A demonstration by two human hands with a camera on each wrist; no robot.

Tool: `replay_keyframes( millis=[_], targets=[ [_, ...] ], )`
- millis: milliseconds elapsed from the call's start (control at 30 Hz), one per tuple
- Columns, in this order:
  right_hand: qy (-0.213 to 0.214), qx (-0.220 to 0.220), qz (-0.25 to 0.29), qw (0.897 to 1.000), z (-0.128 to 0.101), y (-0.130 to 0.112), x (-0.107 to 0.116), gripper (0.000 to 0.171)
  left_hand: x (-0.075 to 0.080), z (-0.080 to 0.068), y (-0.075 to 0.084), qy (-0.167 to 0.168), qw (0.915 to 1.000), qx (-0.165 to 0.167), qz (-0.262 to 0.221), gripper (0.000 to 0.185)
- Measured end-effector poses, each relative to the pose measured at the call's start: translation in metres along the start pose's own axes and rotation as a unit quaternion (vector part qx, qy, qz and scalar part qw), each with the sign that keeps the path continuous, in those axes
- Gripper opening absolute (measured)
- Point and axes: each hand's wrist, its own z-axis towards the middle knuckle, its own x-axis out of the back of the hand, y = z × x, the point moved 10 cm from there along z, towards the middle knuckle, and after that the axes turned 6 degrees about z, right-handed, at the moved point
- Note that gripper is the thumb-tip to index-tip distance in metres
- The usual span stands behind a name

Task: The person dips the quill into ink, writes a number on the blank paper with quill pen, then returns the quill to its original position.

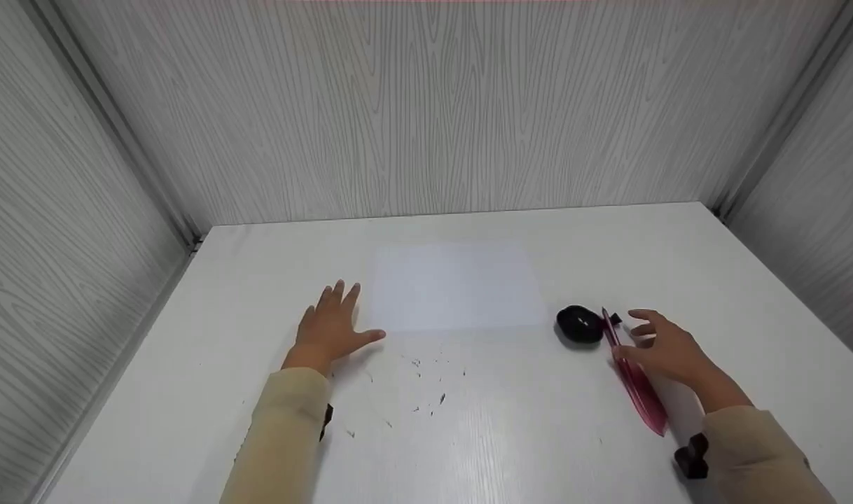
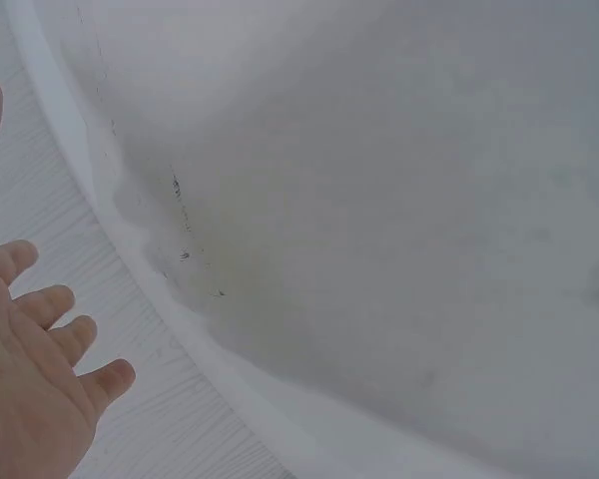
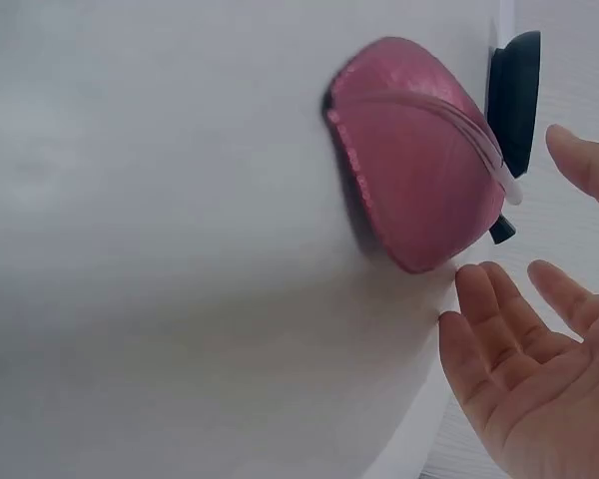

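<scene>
Where the right hand point(image 1: 668, 353) hangs low, a shiny pink thing point(image 1: 640, 397) lies on the right part of the white table point(image 1: 517, 420). It is long and slanted in the head view, and a thin pale strip point(image 3: 414, 98) runs across it in the right wrist view. The right hand's fingers are a little bent and held apart, and they grip nothing. Its thumb shows in front of the pink thing, but I cannot tell if they touch. Close by the pink thing's far end sits a round black thing point(image 1: 579, 325), with a small black tip point(image 1: 615, 319) on the other side of that end.

A flat white sheet point(image 1: 458, 287) lies near the middle of the table. The left hand point(image 1: 326, 332) is just beside its left edge, fingers spread wide and holding nothing, with its thumb by the near corner. Little dark specks point(image 1: 442, 398) dot the table nearer the person. Both arms wear cream sleeves point(image 1: 283, 420). Behind the table stands a pale wall point(image 1: 426, 105) with wavy wood lines.
</scene>
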Motion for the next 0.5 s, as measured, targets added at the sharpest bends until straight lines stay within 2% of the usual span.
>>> replay_keyframes(
  millis=[233,500],
  targets=[
    [-0.006,-0.016,0.023,1.0,0.0,0.005,-0.002,0.076,0.0,0.005,0.004,-0.021,0.9994,-0.006,-0.027,0.094],
    [-0.015,-0.024,0.044,0.999,0.004,0.007,-0.006,0.066,-0.009,0.011,-0.002,-0.05,0.9984,0.0,-0.025,0.089]
  ],
)
